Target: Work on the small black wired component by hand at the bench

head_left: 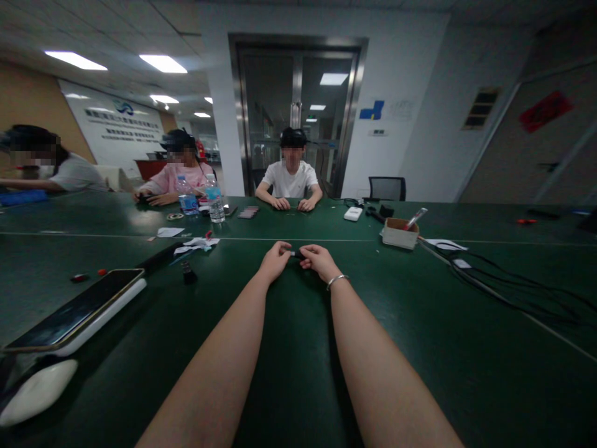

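Note:
Above the green table (298,348), straight ahead, a small black stick with a silvery end (297,254), like a USB plug, is held between my two hands. My right hand (321,261), with a bracelet at the wrist, pinches its dark part. The fingers of my left hand (274,261) are closed at the silvery end. Much of the stick is hidden by the fingertips. A short black USB adapter (188,273) rests on the table to the left of my hands.
At left lie a phone (79,311) on a white box and a white rounded object (40,392). Water bottles (215,200) stand behind crumpled paper (198,244). A small box (400,234) and black cables (508,286) are at right. Several people sit opposite.

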A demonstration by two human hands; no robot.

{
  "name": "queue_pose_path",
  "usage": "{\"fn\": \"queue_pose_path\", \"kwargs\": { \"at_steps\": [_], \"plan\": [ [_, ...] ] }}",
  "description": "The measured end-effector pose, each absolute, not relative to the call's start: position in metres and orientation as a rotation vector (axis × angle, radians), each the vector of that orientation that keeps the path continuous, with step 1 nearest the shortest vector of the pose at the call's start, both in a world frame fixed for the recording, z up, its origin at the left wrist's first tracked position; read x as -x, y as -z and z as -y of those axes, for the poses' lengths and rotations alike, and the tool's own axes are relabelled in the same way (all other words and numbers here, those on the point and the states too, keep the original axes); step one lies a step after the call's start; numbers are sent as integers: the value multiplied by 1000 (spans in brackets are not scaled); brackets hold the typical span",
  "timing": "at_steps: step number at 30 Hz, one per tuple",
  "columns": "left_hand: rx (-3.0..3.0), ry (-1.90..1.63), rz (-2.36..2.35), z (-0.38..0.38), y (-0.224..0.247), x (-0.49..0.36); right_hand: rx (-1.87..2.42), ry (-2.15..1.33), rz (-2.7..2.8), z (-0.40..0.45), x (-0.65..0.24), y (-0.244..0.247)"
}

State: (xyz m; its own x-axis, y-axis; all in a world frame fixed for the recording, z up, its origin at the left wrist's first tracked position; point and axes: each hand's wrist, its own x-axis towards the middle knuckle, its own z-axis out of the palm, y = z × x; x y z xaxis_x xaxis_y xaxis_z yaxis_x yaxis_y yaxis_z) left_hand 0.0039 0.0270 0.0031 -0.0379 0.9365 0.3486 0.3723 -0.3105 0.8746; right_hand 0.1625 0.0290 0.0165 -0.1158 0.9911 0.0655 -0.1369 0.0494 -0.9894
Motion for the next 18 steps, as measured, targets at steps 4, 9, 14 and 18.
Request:
{"fn": "queue_pose_path", "kwargs": {
  "at_steps": [4, 9, 14, 18],
  "plan": [
    [-1672, -1319, -1369, -26, -4, -4, 1012, -1315, 1221, -30, -162, -16],
    [-1707, -1340, -1367, -26, -3, -5, 1005, -1323, 1231, -28, -163, -17],
    [-1710, -1316, -1326, -30, 0, -4, 1001, -1326, 1233, -28, -163, -17],
    [-1707, -1297, -1320, -29, -1, -5, 1008, -1322, 1239, -27, -163, -17]
  ]
}}
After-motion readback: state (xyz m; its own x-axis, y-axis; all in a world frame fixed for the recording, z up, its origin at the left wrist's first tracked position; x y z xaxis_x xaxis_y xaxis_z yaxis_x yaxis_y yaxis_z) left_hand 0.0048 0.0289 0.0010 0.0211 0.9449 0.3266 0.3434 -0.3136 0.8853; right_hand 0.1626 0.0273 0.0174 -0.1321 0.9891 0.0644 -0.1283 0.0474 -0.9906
